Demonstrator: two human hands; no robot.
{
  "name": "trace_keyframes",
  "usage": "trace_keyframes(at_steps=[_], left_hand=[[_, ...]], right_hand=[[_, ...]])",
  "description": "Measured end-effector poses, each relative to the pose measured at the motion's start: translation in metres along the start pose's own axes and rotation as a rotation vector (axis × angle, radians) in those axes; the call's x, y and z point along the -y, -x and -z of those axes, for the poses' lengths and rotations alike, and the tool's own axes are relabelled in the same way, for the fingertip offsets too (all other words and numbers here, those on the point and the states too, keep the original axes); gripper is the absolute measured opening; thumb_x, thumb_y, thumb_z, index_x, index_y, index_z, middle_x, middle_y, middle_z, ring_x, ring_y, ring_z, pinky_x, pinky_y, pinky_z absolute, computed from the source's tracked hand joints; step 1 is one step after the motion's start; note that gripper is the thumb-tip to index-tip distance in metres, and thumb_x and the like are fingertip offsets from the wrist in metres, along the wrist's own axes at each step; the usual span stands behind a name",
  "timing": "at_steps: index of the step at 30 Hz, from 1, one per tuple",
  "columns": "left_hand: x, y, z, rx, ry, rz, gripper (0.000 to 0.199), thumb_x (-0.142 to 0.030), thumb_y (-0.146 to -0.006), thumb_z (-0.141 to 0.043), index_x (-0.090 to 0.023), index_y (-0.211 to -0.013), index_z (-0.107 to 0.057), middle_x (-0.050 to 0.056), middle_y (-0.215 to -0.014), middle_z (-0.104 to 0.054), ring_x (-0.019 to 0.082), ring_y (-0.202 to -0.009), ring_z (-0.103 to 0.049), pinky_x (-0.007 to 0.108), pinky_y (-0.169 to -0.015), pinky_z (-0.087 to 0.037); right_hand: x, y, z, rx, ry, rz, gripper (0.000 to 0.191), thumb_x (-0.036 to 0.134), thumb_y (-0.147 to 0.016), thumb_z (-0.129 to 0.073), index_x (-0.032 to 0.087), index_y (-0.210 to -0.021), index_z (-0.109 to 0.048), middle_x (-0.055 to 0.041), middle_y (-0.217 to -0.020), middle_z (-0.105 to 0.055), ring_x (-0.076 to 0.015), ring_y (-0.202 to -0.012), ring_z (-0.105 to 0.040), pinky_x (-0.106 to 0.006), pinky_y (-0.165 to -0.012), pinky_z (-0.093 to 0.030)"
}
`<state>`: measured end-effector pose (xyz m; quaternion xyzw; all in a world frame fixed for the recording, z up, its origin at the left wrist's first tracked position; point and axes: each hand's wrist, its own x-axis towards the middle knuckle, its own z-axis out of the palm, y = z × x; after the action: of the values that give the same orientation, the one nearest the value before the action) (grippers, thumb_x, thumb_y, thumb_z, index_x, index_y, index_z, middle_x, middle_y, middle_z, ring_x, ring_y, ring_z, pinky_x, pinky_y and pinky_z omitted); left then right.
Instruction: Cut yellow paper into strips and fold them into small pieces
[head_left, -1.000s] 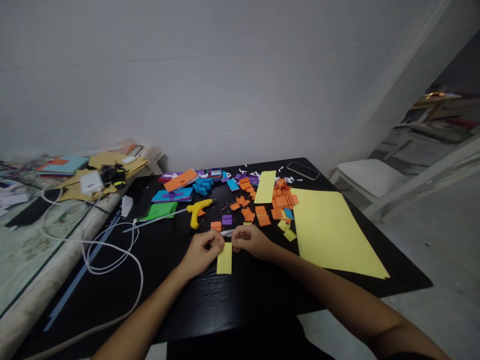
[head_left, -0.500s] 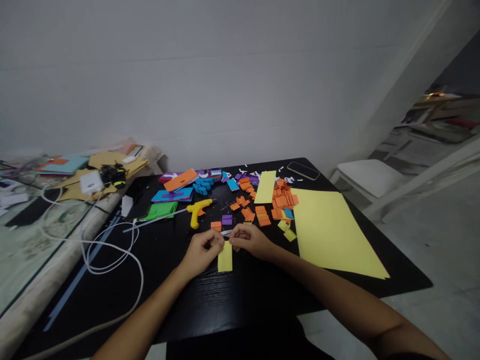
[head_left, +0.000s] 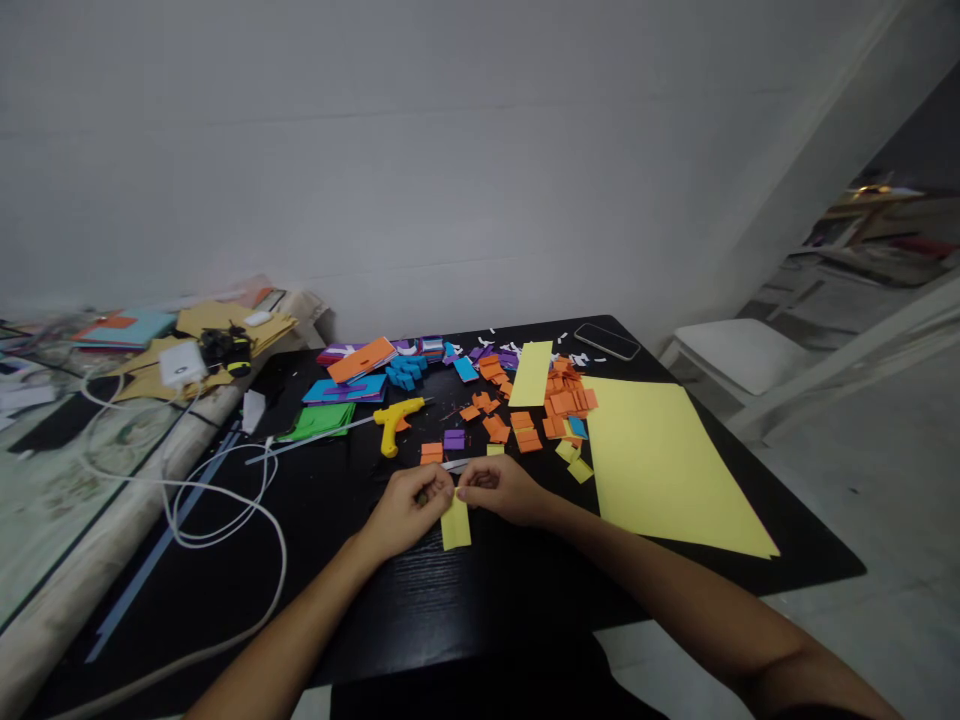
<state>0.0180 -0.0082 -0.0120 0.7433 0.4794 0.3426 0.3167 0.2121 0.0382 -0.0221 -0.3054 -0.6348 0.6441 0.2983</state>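
A small yellow paper strip hangs down toward the front of the black table, its top end between my two hands. My left hand pinches the strip's upper left corner with thumb and finger. Opposite it, my right hand pinches the upper right corner, fingers curled in. Just beyond the fingertips a pale metal blade-like piece lies partly hidden. Close by are a folded orange paper piece, a purple one and a small yellow one.
A yellow glue gun lies left of centre. Folded orange pieces pile up beside a large yellow sheet. A phone rests at the back right. White cable loops over the left side. A white chair stands to the right.
Both hands and the yellow strip have shifted slightly right and nearer me. The strip now tilts a little, and more of the small yellow piece behind shows.
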Motion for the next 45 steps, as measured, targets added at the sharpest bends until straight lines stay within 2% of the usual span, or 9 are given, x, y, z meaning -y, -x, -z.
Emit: trace_keyframes(at_steps=[13, 21, 30, 38, 45], left_hand=[[-0.003, -0.004, 0.007, -0.034, -0.009, -0.012, 0.013, -0.018, -0.082, -0.053, -0.015, -0.073, -0.062, -0.002, -0.064, -0.055, 0.011, -0.060, -0.050, 0.021, -0.059, -0.039], [-0.002, -0.005, 0.012, -0.073, 0.030, 0.002, 0.012, -0.015, -0.078, -0.051, -0.016, -0.070, -0.060, -0.002, -0.062, -0.057, 0.011, -0.059, -0.052, 0.021, -0.059, -0.040], [-0.003, -0.004, 0.011, -0.086, 0.027, 0.000, 0.013, -0.015, -0.079, -0.052, -0.015, -0.069, -0.060, -0.002, -0.062, -0.058, 0.011, -0.059, -0.053, 0.021, -0.059, -0.040], [-0.002, -0.002, 0.007, -0.016, -0.031, -0.013, 0.013, -0.017, -0.081, -0.052, -0.015, -0.071, -0.060, -0.002, -0.063, -0.056, 0.011, -0.060, -0.051, 0.021, -0.058, -0.039], [-0.004, 0.000, 0.002, 0.069, -0.022, -0.025, 0.012, -0.012, -0.079, -0.052, -0.016, -0.071, -0.061, -0.003, -0.062, -0.054, 0.010, -0.058, -0.048, 0.020, -0.057, -0.037]], right_hand=[[0.005, 0.000, -0.001, -0.045, 0.041, 0.061, 0.014, 0.029, -0.073, -0.071, 0.015, -0.071, -0.069, 0.0010, -0.065, -0.062, -0.0102, -0.058, -0.051, -0.023, -0.056, -0.038], [0.007, -0.001, 0.003, -0.071, -0.003, 0.037, 0.015, 0.029, -0.073, -0.072, 0.015, -0.070, -0.067, 0.0013, -0.063, -0.062, -0.0109, -0.058, -0.053, -0.024, -0.058, -0.040], [0.000, -0.003, 0.003, -0.040, -0.066, -0.002, 0.023, 0.036, -0.071, -0.075, 0.015, -0.073, -0.066, 0.0001, -0.065, -0.063, -0.0127, -0.059, -0.057, -0.026, -0.058, -0.044], [0.000, -0.002, -0.001, -0.016, 0.008, 0.031, 0.017, 0.031, -0.074, -0.071, 0.015, -0.074, -0.066, 0.0003, -0.069, -0.063, -0.0119, -0.063, -0.056, -0.025, -0.063, -0.042], [-0.004, -0.001, -0.002, 0.082, 0.010, 0.021, 0.013, 0.027, -0.072, -0.069, 0.015, -0.070, -0.065, 0.0011, -0.067, -0.061, -0.0112, -0.061, -0.053, -0.024, -0.061, -0.039]])
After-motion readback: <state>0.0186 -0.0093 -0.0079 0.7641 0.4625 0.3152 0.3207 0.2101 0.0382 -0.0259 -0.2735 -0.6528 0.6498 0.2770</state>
